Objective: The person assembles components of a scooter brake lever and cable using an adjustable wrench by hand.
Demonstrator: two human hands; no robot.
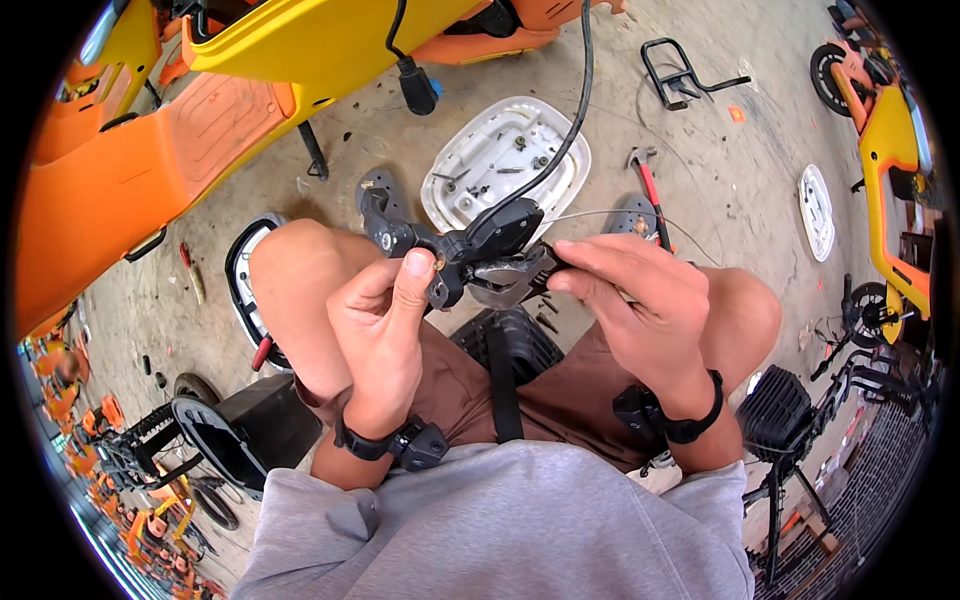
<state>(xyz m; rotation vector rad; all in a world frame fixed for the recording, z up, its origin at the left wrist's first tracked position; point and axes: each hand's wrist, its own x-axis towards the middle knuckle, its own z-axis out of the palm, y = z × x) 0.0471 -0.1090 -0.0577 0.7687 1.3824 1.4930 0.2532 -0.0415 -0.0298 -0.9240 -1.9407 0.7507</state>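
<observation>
My left hand (385, 315) is closed around a black lever-like assembly (455, 250), its thumb pressed on the near side. A black cable (560, 155) runs up from the assembly, and a thin bare wire (600, 212) curves away to the right. My right hand (640, 290) pinches the black end of a silver metal piece (505, 278). That piece sits against the assembly's right side; its exact kind is hard to make out. Just beyond my hands, a white tray-like cover (437, 200) lies on the floor holding several small screws and metal parts.
A yellow and orange scooter body (240, 120) fills the upper left, with a black plug (415, 85) hanging by it. A red-handled hammer (652, 195), black tubular rack (690, 78) and white cover (816, 212) lie to the right. Another scooter (890, 180) stands far right.
</observation>
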